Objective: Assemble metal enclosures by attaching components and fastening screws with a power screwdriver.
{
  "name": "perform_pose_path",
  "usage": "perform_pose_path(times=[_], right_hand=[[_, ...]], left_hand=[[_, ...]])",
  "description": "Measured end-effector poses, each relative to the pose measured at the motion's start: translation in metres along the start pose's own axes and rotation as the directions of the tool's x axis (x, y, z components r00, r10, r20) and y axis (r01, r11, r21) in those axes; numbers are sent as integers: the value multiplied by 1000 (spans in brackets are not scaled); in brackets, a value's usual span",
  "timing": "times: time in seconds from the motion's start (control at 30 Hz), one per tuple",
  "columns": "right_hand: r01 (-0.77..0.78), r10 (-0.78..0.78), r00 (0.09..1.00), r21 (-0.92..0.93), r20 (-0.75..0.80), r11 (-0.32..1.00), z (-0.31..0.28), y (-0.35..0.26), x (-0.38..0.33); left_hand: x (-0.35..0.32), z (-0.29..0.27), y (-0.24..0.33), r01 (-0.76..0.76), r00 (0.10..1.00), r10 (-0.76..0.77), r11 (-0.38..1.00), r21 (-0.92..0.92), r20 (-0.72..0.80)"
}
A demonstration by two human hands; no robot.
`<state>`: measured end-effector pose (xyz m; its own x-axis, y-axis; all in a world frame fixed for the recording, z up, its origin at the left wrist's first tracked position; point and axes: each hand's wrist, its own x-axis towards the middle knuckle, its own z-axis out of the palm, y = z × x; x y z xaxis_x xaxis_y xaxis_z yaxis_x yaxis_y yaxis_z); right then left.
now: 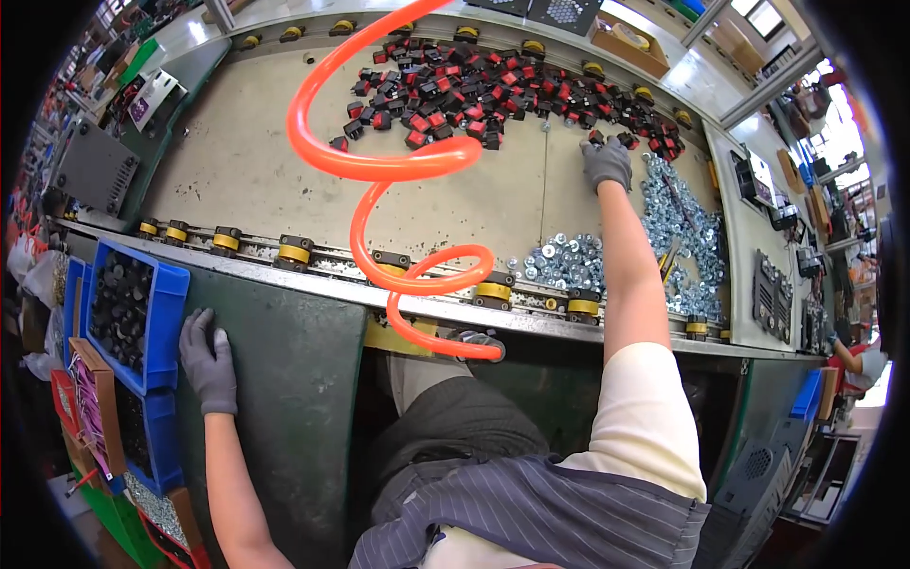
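Note:
My right hand point(608, 164), in a grey glove, reaches far across the work surface to the near right edge of a heap of black-and-red rocker switches point(445, 90). Its fingers are closed at the tips around one rocker switch point(595, 137). Just to the right and nearer lies a pile of shiny metal screws point(682, 228), with a smaller cluster of similar metal parts point(567, 260) left of my forearm. My left hand point(209, 363), gloved as well, lies on the dark green tabletop point(284, 370) with its fingers apart, beside a blue bin point(169, 313) of small black parts.
A coiled orange air hose point(379, 171) hangs across the middle. Yellow-and-black rollers point(294, 251) line the near rail. Grey metal cases point(95, 166) stand at the left. A cardboard box point(630, 43) sits beyond the switches. Another person point(861, 365) is at the far right.

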<state>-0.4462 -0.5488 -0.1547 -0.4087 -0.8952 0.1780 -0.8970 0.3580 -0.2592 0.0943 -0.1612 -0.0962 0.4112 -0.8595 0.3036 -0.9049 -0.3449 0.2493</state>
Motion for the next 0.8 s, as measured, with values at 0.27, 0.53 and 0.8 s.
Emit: perform_pose_path(times=[0.27, 0.53, 0.8], right_hand=[[34, -26, 971, -27, 237, 999, 8, 13, 39], [-175, -325, 645, 548, 691, 818, -44, 76, -13], [499, -362, 670, -33, 648, 866, -93, 44, -109]], left_hand=[[3, 4, 1, -7, 1000, 7, 1000, -22, 0], [4, 6, -6, -20, 1000, 20, 1000, -13, 2], [7, 4, 0, -55, 999, 55, 998, -42, -2]])
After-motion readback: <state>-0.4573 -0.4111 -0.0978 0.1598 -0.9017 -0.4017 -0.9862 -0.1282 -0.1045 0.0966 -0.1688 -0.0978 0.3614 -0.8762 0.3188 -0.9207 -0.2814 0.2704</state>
